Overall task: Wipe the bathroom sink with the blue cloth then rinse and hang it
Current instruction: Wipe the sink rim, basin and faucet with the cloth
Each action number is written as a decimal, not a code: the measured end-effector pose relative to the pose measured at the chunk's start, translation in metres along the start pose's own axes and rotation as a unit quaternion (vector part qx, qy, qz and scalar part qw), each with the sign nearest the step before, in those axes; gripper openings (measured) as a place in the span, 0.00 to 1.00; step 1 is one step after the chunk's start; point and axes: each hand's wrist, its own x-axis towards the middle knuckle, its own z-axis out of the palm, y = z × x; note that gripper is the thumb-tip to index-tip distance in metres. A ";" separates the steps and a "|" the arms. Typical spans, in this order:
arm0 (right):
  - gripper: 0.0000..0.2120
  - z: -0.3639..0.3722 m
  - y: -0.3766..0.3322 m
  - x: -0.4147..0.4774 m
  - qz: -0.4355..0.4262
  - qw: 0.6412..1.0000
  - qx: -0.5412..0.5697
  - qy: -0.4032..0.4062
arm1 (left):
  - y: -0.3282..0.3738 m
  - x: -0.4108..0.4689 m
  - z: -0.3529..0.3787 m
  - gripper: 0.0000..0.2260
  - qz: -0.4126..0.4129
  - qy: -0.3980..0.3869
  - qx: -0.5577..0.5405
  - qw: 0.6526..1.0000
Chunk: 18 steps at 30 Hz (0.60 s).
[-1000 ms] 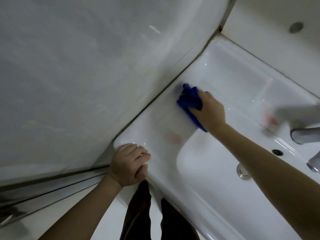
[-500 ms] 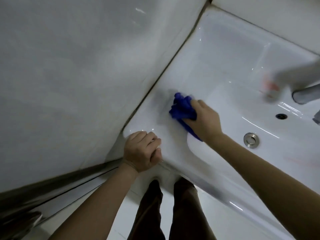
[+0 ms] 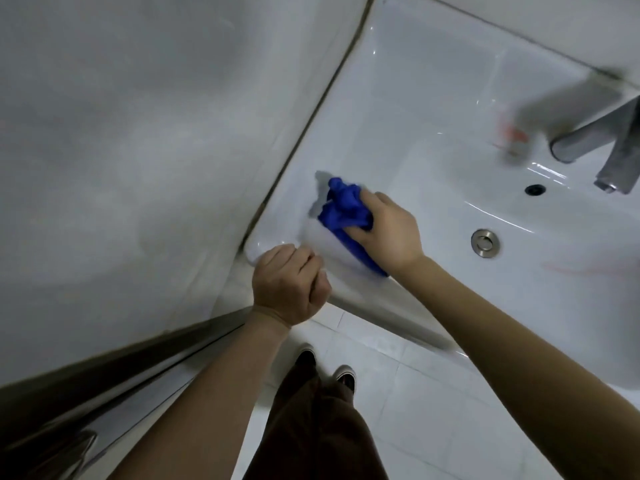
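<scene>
1. Pale wall panel (image 3: 138,133): fills the view from 8 to 12 o'clock. A dark metal rail (image 3: 121,368) runs along its foot toward 8 o'clock.
2. Left hand (image 3: 289,284): just off centre at 7 o'clock. Fingers curled into a fist with nothing visible inside, resting against the near corner of the sink (image 3: 398,98).
3. Dark trousers (image 3: 311,427) and two shoes (image 3: 306,356): at 6 o'clock, on white floor tiles (image 3: 398,375).
4. Blue cloth (image 3: 343,209): bunched on the sink's flat left rim, at 1 o'clock from the left hand (clear of the wall seam). One edge trails under the right hand toward 5 o'clock.
5. Right hand (image 3: 388,230): palm down, fingers curled over the cloth, gripping it and pressing it to the rim.
6. Drain (image 3: 485,241): at 3 o'clock from the right hand. The overflow hole (image 3: 535,189) is at 1 o'clock from the drain.
7. Faucet (image 3: 595,133): grey metal, blurred, at 2 o'clock.
</scene>
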 end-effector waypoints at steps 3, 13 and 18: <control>0.16 -0.002 -0.001 0.071 0.101 0.992 0.015 0.077 | -0.001 0.001 0.002 0.13 0.005 0.004 0.005 1.000; 0.13 -0.001 0.014 0.006 -0.006 0.999 0.000 0.038 | 0.001 0.000 -0.001 0.14 -0.012 -0.008 -0.003 1.000; 0.15 -0.016 0.029 0.124 0.170 0.980 0.007 0.103 | 0.001 0.001 -0.001 0.12 -0.012 -0.008 0.004 1.000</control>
